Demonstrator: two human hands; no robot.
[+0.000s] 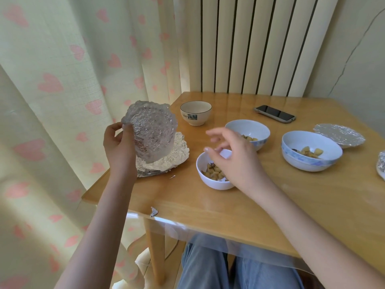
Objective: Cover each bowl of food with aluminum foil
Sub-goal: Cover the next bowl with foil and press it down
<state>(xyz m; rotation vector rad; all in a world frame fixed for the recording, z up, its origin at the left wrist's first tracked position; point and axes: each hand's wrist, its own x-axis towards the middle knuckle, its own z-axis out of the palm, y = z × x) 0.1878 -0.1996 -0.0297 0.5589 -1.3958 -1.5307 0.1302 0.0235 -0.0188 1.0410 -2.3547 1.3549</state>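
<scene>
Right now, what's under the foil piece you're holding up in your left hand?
Below the raised foil piece in the left hand, a stack of crumpled foil sheets lies on the table. What is under the stack is hidden.

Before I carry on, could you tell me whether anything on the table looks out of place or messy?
Two torn foil scraps lie loose: one at the table's near edge, a smaller one beside the foil stack. Nothing looks spilled.

The foil sheet [149,130] is crinkled, shiny metal, like the rumpled foil stack [166,157] at the table's left edge. The table [291,205] is glossy varnished wood; the bowls [214,182] look smooth glazed ceramic.
</scene>
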